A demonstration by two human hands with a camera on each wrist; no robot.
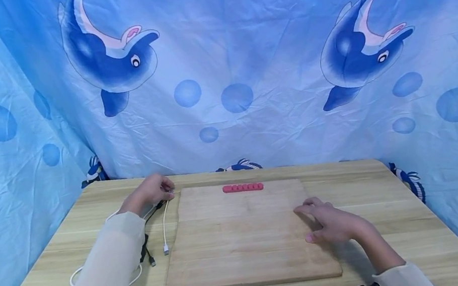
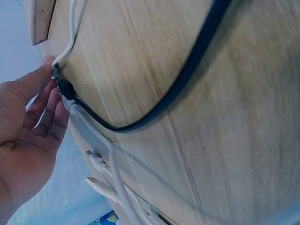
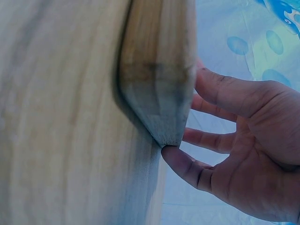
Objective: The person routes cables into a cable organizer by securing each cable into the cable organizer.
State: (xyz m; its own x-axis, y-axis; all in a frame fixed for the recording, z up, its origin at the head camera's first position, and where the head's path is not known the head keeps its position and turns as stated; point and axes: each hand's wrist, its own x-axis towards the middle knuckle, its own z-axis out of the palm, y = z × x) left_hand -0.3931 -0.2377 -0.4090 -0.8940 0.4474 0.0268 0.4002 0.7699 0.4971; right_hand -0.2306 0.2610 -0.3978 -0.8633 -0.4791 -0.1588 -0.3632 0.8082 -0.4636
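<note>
At the back left of the table, my left hand [image 1: 155, 189] pinches the end of a white USB cable [image 2: 70, 42] between thumb and fingers. The cable's USB plug [image 1: 166, 249] lies beside the left edge of the wooden board [image 1: 246, 242]. A black cable's plug [image 2: 66, 89] sits right at the fingertips in the left wrist view, and its black cord [image 2: 154, 110] curves away over the tabletop. My right hand [image 1: 332, 222] rests at the board's right edge, fingers relaxed and spread; in the right wrist view, the fingertips [image 3: 174, 157] touch the board's corner.
A red cable holder [image 1: 242, 188] with several slots lies along the board's back edge. More white cable [image 1: 75, 276] and a black plug [image 1: 152, 261] lie under and beside the left forearm. Behind the table hangs a blue dolphin-print curtain [image 1: 213, 53].
</note>
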